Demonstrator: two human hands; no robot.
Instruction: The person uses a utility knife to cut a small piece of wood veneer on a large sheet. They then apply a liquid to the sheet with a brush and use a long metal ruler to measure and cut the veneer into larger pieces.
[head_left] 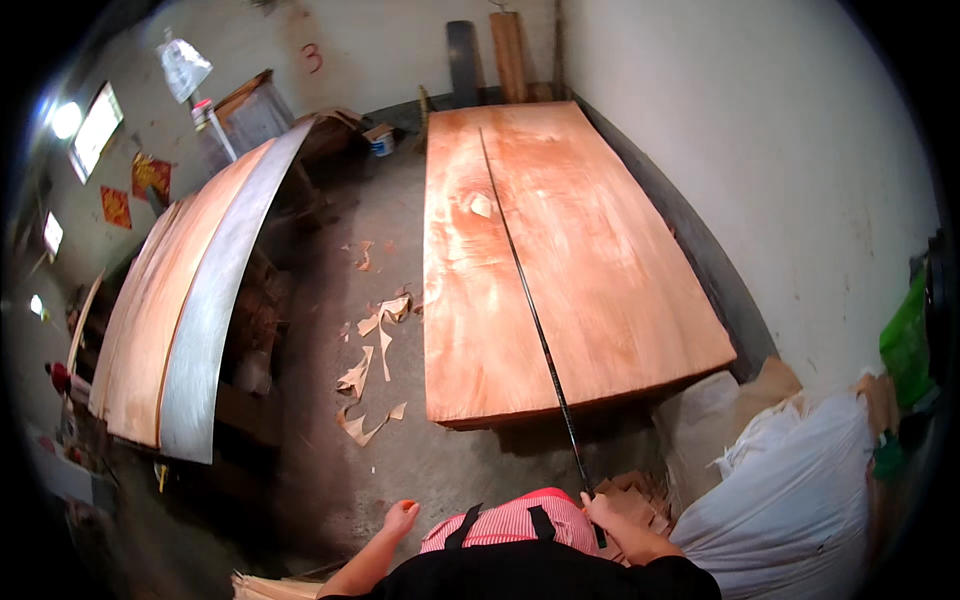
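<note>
In my right hand is the thick end of a long, thin, tapering black rod. It reaches forward over a broad stack of reddish wood veneer sheets, its tip near the far end. From this angle I cannot tell whether the rod touches the top sheet. A small pale patch shows on the sheet, left of the rod. My left hand is held out beside my waist with curled fingers. A tiny orange spot shows at its fingertips, too small to name.
At left stands a bench with long wooden boards and a grey metal sheet. Torn veneer scraps litter the floor between. A white sack lies at near right, beside the wall. Boards lean at the back.
</note>
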